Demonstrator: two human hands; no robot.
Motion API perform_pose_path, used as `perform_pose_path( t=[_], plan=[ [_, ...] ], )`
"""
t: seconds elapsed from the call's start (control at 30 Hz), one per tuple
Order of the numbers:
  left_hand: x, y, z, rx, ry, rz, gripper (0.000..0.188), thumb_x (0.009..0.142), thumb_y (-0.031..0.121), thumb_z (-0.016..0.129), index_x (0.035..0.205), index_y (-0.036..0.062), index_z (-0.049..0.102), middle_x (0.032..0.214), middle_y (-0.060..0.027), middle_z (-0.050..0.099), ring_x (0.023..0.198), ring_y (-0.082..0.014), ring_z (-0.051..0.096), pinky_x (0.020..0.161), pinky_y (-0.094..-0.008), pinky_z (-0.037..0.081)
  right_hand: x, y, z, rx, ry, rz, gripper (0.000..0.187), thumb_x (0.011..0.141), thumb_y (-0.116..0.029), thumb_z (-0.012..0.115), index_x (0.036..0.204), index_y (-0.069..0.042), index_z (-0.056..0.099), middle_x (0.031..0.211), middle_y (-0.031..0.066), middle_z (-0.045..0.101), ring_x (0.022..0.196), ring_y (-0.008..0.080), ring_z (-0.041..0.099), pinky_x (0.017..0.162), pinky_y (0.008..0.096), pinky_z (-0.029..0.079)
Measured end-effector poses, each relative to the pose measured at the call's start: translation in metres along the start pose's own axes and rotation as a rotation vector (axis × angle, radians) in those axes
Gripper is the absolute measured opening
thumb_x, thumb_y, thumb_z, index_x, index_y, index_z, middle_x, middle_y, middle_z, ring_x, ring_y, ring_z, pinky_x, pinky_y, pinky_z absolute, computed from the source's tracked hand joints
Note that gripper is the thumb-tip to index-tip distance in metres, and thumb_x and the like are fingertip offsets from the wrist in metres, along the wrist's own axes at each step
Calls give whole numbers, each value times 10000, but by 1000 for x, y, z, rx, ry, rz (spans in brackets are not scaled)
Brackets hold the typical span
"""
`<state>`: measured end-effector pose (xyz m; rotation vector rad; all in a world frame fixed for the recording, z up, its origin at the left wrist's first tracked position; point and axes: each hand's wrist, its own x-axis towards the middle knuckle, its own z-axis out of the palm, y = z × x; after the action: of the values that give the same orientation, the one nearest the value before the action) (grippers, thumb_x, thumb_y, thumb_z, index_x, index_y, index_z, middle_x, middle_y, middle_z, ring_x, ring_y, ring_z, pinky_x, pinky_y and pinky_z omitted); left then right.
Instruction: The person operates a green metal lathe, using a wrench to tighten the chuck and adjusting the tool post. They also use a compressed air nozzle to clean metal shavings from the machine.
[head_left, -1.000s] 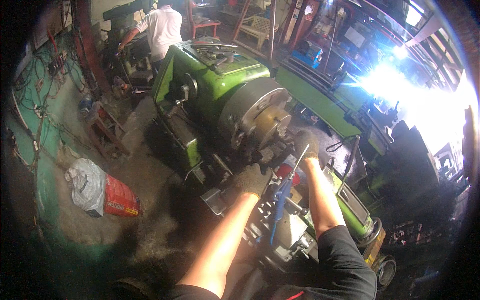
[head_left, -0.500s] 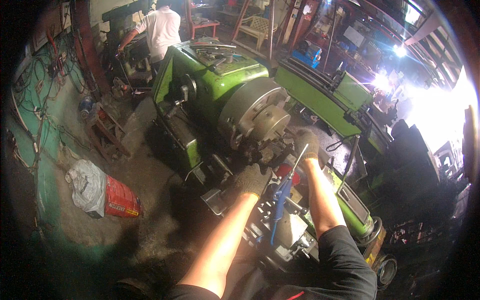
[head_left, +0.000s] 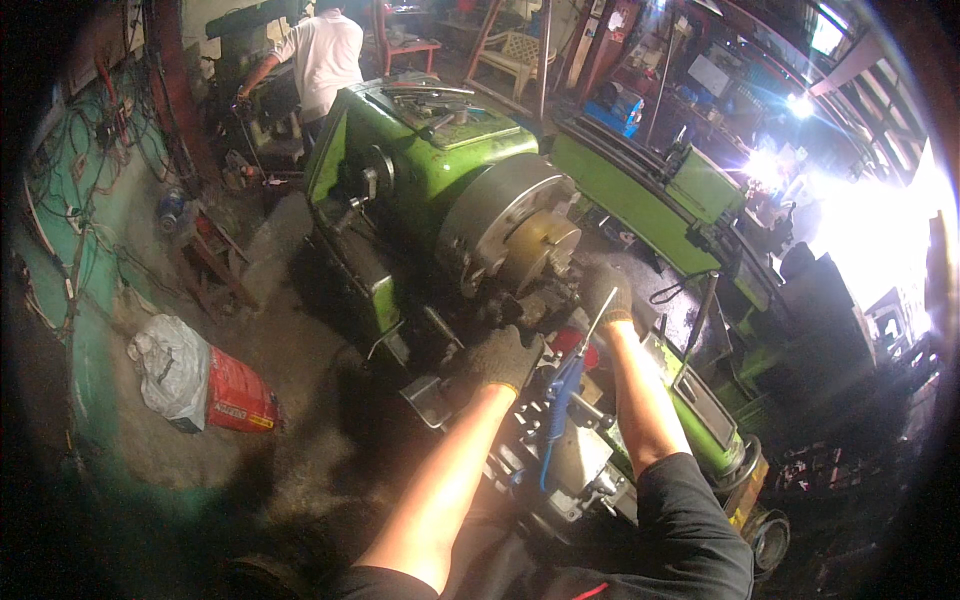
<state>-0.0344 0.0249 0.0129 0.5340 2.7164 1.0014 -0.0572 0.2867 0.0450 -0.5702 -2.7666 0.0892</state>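
Green lathe (head_left: 430, 170) fills centre; grey chuck (head_left: 515, 230) faces near right. Gloved left hand (head_left: 497, 358) rests on carriage just below chuck, fingers curled, grip unclear. Gloved right hand (head_left: 608, 295) right of chuck, fingers closed round thin metal rod (head_left: 598, 318). White sack (head_left: 172, 365), red bag (head_left: 236, 392) on floor far left.

1. A green lathe (head_left: 430, 160) fills the middle, its grey chuck (head_left: 515, 225) facing the person.
2. The gloved left hand (head_left: 497, 358) rests on the carriage below the chuck.
3. The gloved right hand (head_left: 607, 293) sits beside the chuck, near a thin metal rod (head_left: 598, 320).
4. Another person in a white shirt (head_left: 325, 55) stands behind the lathe.
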Motion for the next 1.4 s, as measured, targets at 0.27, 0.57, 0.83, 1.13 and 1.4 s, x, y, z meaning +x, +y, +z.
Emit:
perform_pose_path(
  t=[0.27, 0.57, 0.83, 1.13, 1.4],
  plan=[
    [3, -1, 4, -42, -9, 10, 673, 1037, 648, 583, 1147, 9, 760, 1140, -304, 774, 1104, -491, 757, 960, -618, 573, -5, 3, 1, 1, -24, -33, 323, 984, -190, 697, 1266, -203, 852, 1172, 215, 816, 1065, 418, 803, 971, 512, 640],
    [0, -1, -1, -34, -33, 14, 676, 1036, 652, 590, 1178, 11, 751, 1162, -306, 773, 1110, -495, 756, 975, -618, 571, -6, 19, 18, 36, 36, -6, 294, 961, -286, 750, 1195, -146, 860, 1101, 235, 815, 1057, 426, 798, 945, 517, 636],
    [2, -4, 5, -16, 24, 17, 681, 1032, 660, 596, 1134, 10, 769, 1130, -308, 781, 1095, -495, 764, 968, -609, 582, 5, 24, 14, 18, 24, -20, 303, 905, -323, 825, 1078, -78, 868, 1097, 216, 822, 1051, 408, 797, 941, 492, 636],
    [0, 0, 4, -17, 23, 13, 686, 1031, 666, 595, 1136, 13, 775, 1142, -303, 786, 1086, -502, 768, 953, -617, 591, 1, 17, 1, -59, 8, 25, 237, 925, -256, 795, 1063, -76, 861, 1076, 228, 819, 1018, 421, 801, 908, 503, 641],
    [-3, 3, -10, -32, -25, -21, 675, 1026, 661, 604, 1155, 22, 779, 1180, -306, 781, 1098, -498, 769, 966, -611, 595, -24, -3, -7, 58, 70, -82, 225, 1003, -203, 700, 1124, -102, 861, 1094, 226, 822, 987, 399, 817, 878, 493, 657]
  ],
)
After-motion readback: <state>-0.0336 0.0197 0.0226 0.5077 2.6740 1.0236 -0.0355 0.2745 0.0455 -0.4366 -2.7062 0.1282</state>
